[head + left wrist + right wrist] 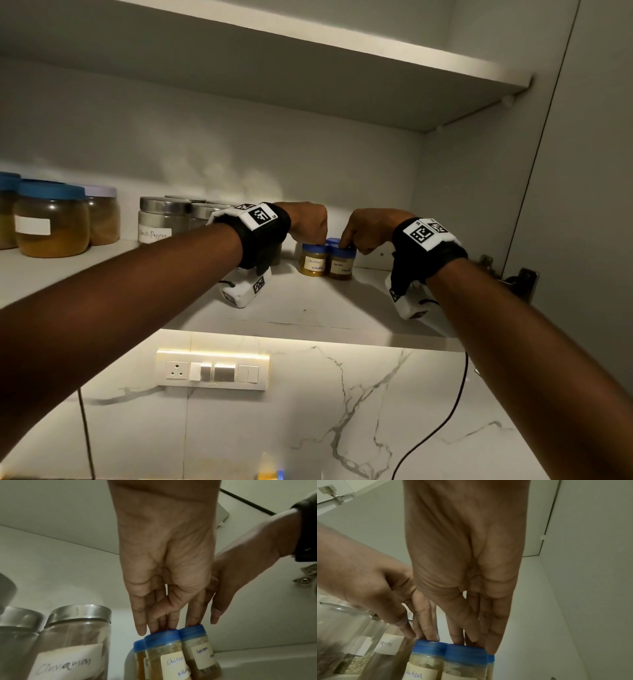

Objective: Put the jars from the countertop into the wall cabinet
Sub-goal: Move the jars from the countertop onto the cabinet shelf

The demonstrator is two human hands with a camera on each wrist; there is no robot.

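Two small blue-lidded spice jars stand side by side on the wall cabinet's lower shelf (308,308). My left hand (318,241) reaches down from above and pinches the lid of the jar labelled "Chicken" (312,263) (164,655) with its thumb and fingertips (140,631). Beside it, my right hand (344,244) holds the lid of the "Garam" jar (342,267) (465,666) the same way, fingertips (457,641) on the rim. Both jars rest upright on the shelf and touch each other. A third blue-lidded jar (139,645) stands just behind them, mostly hidden.
Steel-lidded glass jars (164,219), one labelled "Cinnamon" (75,642), stand just left of my left hand. Larger blue-lidded jars (51,222) sit at the far left. The upper shelf (308,68) hangs overhead, with the cabinet side wall (479,205) and a hinge (527,277) to the right.
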